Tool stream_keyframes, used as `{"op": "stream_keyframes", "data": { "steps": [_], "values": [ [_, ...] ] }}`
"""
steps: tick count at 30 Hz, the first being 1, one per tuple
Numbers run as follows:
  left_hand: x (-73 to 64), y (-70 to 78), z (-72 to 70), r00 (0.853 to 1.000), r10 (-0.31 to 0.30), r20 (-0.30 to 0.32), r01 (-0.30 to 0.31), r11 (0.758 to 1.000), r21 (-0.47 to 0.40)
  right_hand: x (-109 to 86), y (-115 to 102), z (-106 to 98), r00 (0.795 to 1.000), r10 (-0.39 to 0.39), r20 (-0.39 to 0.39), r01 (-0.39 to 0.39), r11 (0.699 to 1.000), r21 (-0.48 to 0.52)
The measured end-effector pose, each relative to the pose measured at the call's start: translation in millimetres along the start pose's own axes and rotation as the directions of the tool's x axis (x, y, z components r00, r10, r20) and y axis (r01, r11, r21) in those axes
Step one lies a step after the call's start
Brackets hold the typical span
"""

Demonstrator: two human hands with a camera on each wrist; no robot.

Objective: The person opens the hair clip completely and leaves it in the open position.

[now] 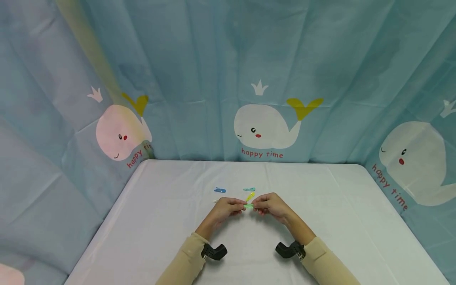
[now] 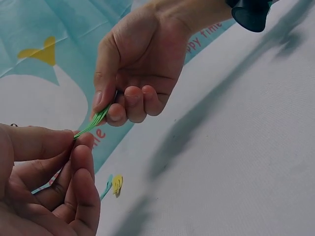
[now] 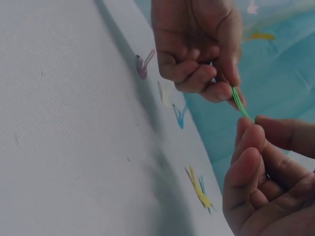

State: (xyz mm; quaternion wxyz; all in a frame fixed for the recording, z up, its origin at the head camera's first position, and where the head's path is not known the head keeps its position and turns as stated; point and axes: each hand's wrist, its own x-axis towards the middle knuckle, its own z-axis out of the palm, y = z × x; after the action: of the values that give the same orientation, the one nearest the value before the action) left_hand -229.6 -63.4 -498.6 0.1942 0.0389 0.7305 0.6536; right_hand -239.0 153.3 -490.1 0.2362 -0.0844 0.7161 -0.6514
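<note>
A green snap hair clip [image 1: 248,206] is stretched between both hands above the white table. My left hand [image 1: 225,209] pinches one end between thumb and fingertips. At the other end, my right hand [image 1: 272,206] pinches it the same way, as the left wrist view also shows on the green clip [image 2: 93,120]. Fingertips cover both ends, so whether the clip is snapped or sprung cannot be told. Just beyond the hands lies a yellow hair clip [image 1: 250,196], with a teal hair clip [image 1: 249,189] behind it.
A blue hair clip [image 1: 220,190] lies farther back, left of the teal one. In the right wrist view a pink clip [image 3: 142,69] and a cream clip [image 3: 164,94] also lie on the white tablecloth [image 1: 171,182]. A blue whale-print curtain [image 1: 199,118] surrounds the table.
</note>
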Motion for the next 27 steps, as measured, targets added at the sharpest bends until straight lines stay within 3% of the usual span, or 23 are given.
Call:
{"op": "stream_keyframes", "data": {
  "steps": [11,27],
  "values": [
    [2.4,-2.5,2.6,1.0,0.006,-0.004,-0.006,0.999,-0.033,0.7,0.8,4.4,0.998,-0.027,-0.055,0.023,0.997,-0.073],
    [1.2,4.8,4.5,0.997,0.049,-0.066,-0.052,0.998,-0.033,6.7,-1.2,11.3,0.99,-0.03,-0.14,0.024,0.999,-0.045]
  ]
}}
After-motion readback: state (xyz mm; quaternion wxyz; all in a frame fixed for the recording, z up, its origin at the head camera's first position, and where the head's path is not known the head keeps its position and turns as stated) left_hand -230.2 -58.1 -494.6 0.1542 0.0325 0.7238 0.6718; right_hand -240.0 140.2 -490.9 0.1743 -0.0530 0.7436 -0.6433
